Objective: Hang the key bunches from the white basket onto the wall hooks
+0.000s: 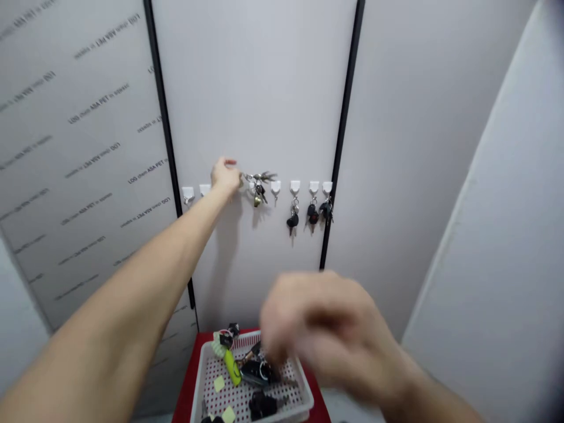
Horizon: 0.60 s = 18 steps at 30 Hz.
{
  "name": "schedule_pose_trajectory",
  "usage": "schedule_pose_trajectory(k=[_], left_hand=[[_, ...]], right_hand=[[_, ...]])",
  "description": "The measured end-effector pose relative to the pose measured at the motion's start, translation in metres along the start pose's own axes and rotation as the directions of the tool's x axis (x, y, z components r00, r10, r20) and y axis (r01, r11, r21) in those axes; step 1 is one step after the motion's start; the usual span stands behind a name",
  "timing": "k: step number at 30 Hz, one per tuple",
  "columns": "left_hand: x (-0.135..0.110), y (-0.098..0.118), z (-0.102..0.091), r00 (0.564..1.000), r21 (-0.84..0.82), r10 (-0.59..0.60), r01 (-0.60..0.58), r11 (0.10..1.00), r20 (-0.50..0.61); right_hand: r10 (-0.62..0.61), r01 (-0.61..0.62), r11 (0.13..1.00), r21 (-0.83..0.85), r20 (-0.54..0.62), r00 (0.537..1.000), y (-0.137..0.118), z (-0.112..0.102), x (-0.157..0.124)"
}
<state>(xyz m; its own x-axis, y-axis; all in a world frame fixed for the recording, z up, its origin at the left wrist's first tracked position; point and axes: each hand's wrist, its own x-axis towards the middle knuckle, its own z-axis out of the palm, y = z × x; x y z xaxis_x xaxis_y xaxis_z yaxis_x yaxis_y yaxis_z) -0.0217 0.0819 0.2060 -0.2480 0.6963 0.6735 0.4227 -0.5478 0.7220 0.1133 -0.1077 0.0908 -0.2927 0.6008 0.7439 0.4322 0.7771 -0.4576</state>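
My left hand (225,177) is stretched up to a row of white adhesive wall hooks (295,187), its fingertips right next to a bunch of keys (257,189) hanging there. Whether those fingers grip the bunch, I cannot tell. Further right, several key sets with black fobs hang from their own hooks, one of them a black-fobbed key (292,221). My right hand (321,335) is motion-blurred above a white perforated plastic tray (251,382), its fingers curled. In the tray lie a black car key fob (258,372), a yellow-green lighter (231,367) and other key items.
The tray sits on a red surface (187,388) below a pale panel wall with black vertical strips (341,129). Printed grey board (83,147) stands at the left, and a white panel (467,205) angles in at the right.
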Motion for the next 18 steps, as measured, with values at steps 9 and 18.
schedule_pose_trajectory(k=[9, 18], left_hand=[[-0.001, -0.005, 0.011, 0.976, 0.109, 0.12, -0.142, 0.984, 0.183], [0.001, 0.021, 0.011, 0.984, -0.275, 0.131, -0.094, 0.957, 0.118]], right_hand=[[0.332, -0.472, 0.859, -0.198, -0.486, 0.808, 0.131, -0.023, 0.111], [0.309, -0.453, 0.853, -0.258, -0.45, 0.838, 0.148, -0.021, 0.118]])
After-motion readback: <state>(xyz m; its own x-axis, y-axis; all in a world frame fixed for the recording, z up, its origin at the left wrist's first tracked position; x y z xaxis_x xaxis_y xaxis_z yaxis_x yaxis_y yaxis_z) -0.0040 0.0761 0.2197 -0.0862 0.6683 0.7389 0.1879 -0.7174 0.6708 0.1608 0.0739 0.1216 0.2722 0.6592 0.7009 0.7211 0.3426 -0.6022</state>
